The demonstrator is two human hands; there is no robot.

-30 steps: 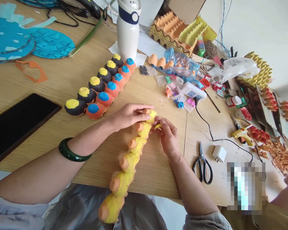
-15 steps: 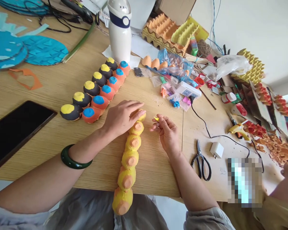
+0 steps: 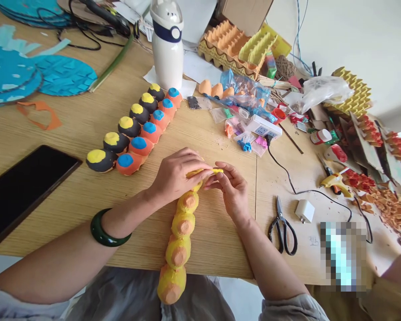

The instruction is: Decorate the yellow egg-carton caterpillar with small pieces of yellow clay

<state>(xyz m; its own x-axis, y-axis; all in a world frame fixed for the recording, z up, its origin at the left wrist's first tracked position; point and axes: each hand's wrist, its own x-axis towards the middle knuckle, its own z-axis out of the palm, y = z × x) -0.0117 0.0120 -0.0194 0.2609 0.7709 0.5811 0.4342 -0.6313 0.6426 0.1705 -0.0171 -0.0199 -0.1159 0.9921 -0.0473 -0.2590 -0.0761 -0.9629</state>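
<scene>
A strip of yellow-covered egg-carton cups [image 3: 183, 224] with bare orange tips runs from the table edge up to my hands. My left hand [image 3: 178, 174] lies over its far end, thumb and fingers pressed together around a yellow clay piece [image 3: 217, 170]. That piece sticks out toward my right hand [image 3: 230, 185], whose thumb and fingers are curled around its outer end. Just beyond my left hand stand a row of black cups with yellow tops [image 3: 128, 126] and a row of orange cups with blue tops [image 3: 149, 129].
A phone [image 3: 30, 187] lies at left, a white bottle [image 3: 168, 49] at the back. Scissors [image 3: 282, 226], a white adapter [image 3: 304, 211], a glue gun [image 3: 336, 182] and a power strip [image 3: 264, 126] lie to the right. Another person's arm [image 3: 399, 272] shows at lower right.
My left hand has moved right and now meets my right hand at the yellow clay, which shows longer between them. The view has shifted slightly.
</scene>
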